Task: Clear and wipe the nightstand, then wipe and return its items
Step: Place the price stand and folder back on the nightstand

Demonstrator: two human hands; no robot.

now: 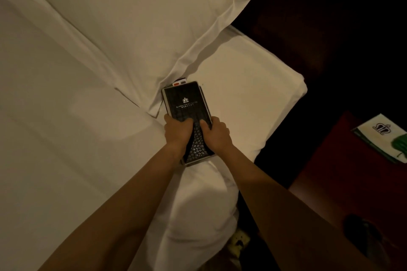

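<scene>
- Both hands, the left hand (178,128) and the right hand (215,130), held the black rectangular folder with a scaly textured cover and a white crest (186,108) against the white bed sheet (66,138)
- The fingers (206,124) of each hand were curled and pressed onto the folder's cover and side edges, gripping it from both sides
- Beyond the fingers, the folder's far end touched the corner of the white pillow (132,28), where a small object with red and blue marks (178,83) peeked out; what it was could not be told
- Off to the right of the fingers, the dark reddish wooden desk (343,171) carried a white-and-green printed card (383,138)
- Judged step: clearing, with the folder being parked on the bed
- The next move would likely call for letting go of the folder so it lay flat, then reaching back for the card
</scene>
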